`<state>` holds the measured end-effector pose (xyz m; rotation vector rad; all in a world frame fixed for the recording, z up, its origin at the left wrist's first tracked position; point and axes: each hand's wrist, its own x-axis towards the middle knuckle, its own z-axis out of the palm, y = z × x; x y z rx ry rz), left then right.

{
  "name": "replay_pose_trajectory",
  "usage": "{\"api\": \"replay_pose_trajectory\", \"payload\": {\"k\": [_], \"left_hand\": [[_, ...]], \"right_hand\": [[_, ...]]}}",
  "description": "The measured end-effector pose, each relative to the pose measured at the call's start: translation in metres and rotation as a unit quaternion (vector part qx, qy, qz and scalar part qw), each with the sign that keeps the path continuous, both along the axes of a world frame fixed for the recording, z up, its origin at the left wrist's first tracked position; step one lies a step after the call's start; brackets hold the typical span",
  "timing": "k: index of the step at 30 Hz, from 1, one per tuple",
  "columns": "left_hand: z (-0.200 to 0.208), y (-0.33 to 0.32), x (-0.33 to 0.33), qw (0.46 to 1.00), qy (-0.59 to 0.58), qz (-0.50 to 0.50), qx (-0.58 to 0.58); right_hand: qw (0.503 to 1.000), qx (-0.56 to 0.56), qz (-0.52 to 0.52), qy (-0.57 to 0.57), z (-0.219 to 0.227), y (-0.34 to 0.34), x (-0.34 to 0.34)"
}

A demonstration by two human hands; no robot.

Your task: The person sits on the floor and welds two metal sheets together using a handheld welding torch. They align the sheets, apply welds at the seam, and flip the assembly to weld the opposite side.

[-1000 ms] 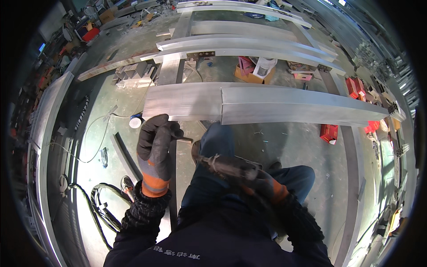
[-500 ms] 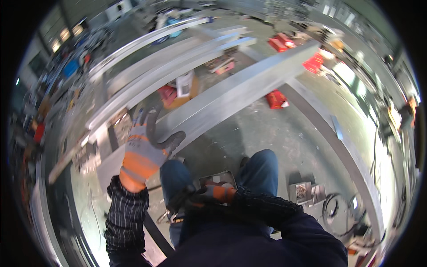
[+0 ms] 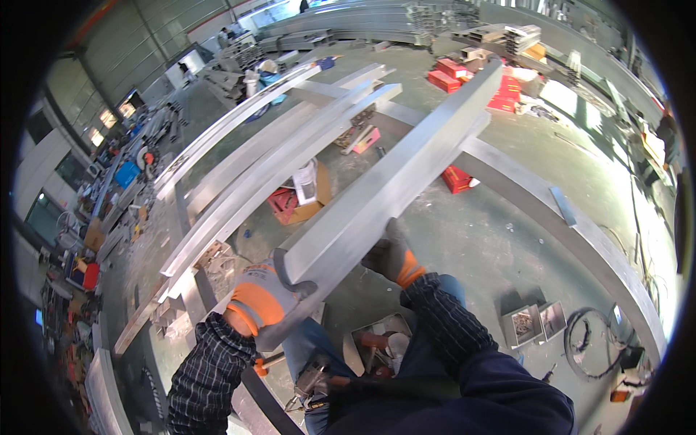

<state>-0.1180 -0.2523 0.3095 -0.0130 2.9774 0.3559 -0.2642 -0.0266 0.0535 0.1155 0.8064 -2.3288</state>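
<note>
A long silver metal beam (image 3: pixel 395 174) slants from near my lap up to the far right. My left hand (image 3: pixel 270 290), in a grey and orange work glove, is closed over its near end, thumb on one side. My right hand (image 3: pixel 394 257), gloved alike, grips the beam's right edge farther along; its fingertips are partly hidden. Beneath the beam runs a crossing support rail (image 3: pixel 533 174), which curves down the right side in this view. At my waist hangs a metal tool (image 3: pixel 313 377), its kind unclear.
More long metal profiles (image 3: pixel 283 134) lie on supports to the left. Below them stands an open cardboard box (image 3: pixel 319 203). A box of tools (image 3: pixel 359 355) sits between my legs. On the right are small metal boxes (image 3: pixel 522 328) and a coiled cable (image 3: pixel 580 348). Red boxes (image 3: pixel 446 80) lie far off.
My right hand has come up from my waist to take hold of the beam. My spread left hand has closed around its near end. The beam now points more steeply away, and the view has shifted.
</note>
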Motion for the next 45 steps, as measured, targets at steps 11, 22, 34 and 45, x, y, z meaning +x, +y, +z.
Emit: {"api": "replay_pose_trajectory", "payload": {"k": [11, 22, 34, 45], "left_hand": [[0.002, 0.003, 0.058, 0.996, -0.024, 0.017, 0.088], [0.023, 0.013, 0.122, 0.933, 0.289, -0.068, 0.202], [0.142, 0.080, 0.055, 0.727, 0.389, -0.298, 0.481], [0.120, -0.053, 0.118, 0.563, 0.664, -0.177, 0.459]], "right_hand": [[0.969, -0.193, -0.140, 0.067, 0.079, -0.006, 0.038], [0.891, -0.087, -0.275, 0.352, 0.250, 0.030, 0.063], [0.529, 0.368, -0.384, 0.661, 0.393, 0.110, 0.081], [0.447, 0.434, -0.106, 0.775, 0.392, 0.102, 0.130]]}}
